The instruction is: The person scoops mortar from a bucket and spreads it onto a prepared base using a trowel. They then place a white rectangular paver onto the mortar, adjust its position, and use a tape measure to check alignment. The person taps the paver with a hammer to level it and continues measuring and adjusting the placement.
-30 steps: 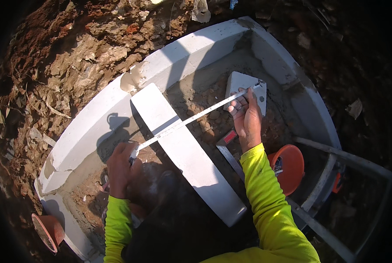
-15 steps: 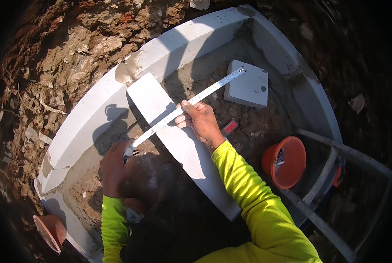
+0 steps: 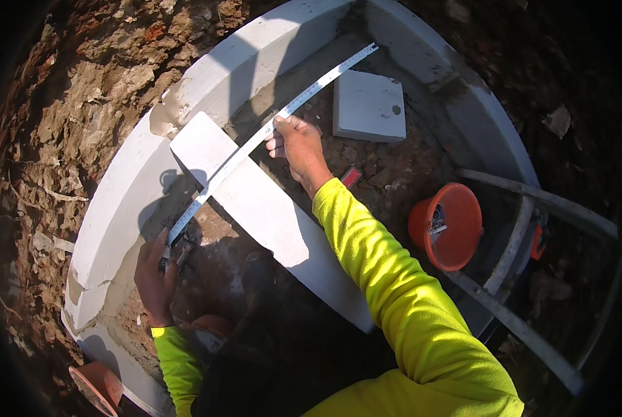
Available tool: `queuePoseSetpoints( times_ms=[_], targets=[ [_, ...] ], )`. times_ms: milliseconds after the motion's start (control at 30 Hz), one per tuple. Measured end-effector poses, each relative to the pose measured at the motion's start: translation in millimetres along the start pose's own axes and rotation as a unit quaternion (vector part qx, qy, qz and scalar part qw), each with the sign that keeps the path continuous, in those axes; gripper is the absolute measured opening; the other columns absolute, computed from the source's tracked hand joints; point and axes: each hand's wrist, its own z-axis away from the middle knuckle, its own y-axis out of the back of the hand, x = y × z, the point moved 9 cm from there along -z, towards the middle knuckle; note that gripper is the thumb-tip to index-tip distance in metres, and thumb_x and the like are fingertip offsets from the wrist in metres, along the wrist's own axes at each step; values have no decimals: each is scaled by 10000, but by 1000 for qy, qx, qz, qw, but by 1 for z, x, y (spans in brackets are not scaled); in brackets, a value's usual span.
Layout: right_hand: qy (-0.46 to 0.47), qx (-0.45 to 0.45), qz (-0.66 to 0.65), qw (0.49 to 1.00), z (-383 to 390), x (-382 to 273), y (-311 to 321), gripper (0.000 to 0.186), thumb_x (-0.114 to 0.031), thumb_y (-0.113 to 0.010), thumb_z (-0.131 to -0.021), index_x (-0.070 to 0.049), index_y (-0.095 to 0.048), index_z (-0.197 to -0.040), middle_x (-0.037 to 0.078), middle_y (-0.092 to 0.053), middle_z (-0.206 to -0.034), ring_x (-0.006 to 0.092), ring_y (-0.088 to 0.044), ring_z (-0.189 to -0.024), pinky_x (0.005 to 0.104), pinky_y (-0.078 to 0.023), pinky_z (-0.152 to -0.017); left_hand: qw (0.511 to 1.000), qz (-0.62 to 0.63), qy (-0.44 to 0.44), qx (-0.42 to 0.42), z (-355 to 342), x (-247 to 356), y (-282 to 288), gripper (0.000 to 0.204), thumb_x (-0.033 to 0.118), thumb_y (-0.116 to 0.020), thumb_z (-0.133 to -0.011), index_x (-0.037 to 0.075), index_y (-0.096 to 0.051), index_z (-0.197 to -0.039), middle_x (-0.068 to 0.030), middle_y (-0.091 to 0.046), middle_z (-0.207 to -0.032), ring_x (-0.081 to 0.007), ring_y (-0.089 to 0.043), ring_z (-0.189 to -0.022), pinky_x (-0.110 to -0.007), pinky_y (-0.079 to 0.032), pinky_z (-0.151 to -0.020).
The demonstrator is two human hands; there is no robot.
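Observation:
A white tape measure [image 3: 231,164] runs slantwise between my two hands. Its blade is drawn out and bows slightly, with the hooked far end beyond a pale square block [image 3: 370,105]. My left hand [image 3: 155,281] is closed around the case end, which it mostly hides. Farther along, my right hand [image 3: 299,147] pinches the blade between thumb and fingers. Beneath the tape lies a long pale block [image 3: 279,215], one end close to the curved wall [image 3: 126,174]. The blade crosses over this block near that end.
Right of my right arm stands an orange bucket [image 3: 464,226] with small items inside, beside a metal ladder-like frame [image 3: 523,340]. Another orange bucket [image 3: 95,389] is tilted at lower left. A small red object [image 3: 351,176] lies on rubble. Rough soil [image 3: 81,104] rises outside the wall.
Both hands have shifted left, the right one also farther away. More blade is out; its end now reaches past the square block instead of lying over it. The view has shifted a little.

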Motion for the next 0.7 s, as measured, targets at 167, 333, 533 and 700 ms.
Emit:
queuePoseSetpoints(
  times_ms=[167, 333, 533, 700],
  targets=[
    [30, 91, 27, 995, -43, -34, 23, 174, -162, -524, -983, -13, -615, -984, 38, -609, -767, 102, -564, -604, 240, -490, -533, 1000, -18, 8, 14, 16, -29, 13, 548, 28, -611, -741, 136, -633, -1278, -158, -616, -1021, -333, -619, -961, -379, -497, -845],
    [33, -1, 118, 992, -38, -24, -4, 162, -208, -573, -972, -52, -616, -963, 24, -619, -792, 95, -591, -660, 232, -495, -591, 997, -4, 53, 62, 23, -46, 15, 526, 74, -652, -727, 181, -661, -1242, -134, -621, -986, -327, -624, -906, -382, -514, -799],
    [239, -111, 422, 867, 52, 0, -50, 594, -331, -686, -904, 80, -503, -1291, 216, -599, -1147, 229, -595, -1008, 301, -485, -798, 990, 4, 57, 130, 44, -62, 12, 511, 46, -695, -727, 172, -678, -1222, -120, -651, -1066, -281, -658, -927, -342, -537, -789],
    [251, -199, 565, 760, 125, 19, -71, 960, -465, -757, -814, 127, -310, -1423, 369, -360, -1394, 474, -360, -1337, 510, -336, -1088, 986, 11, 111, 127, 66, -56, 0, 482, 143, -714, -747, 205, -670, -1223, -93, -658, -1059, -279, -657, -929, -368, -547, -786]
  ],
)
